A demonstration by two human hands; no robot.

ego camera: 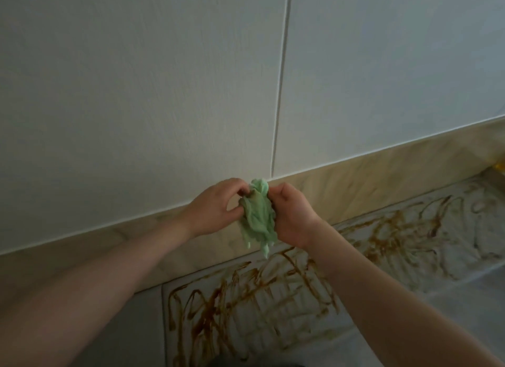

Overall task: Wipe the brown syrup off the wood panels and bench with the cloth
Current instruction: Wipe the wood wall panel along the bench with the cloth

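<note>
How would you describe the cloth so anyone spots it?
Follow the wall panels' vertical seam down to the beige ledge. There the left hand and right hand hold the cloth between them. It is the only green thing, crumpled, hanging above the syrup.

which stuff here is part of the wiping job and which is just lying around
Job: green cloth, gripped by left hand and right hand; brown syrup smeared on the bench; wood panels.
Lying about: yellow thing at the right edge, too cut off to identify.
</note>
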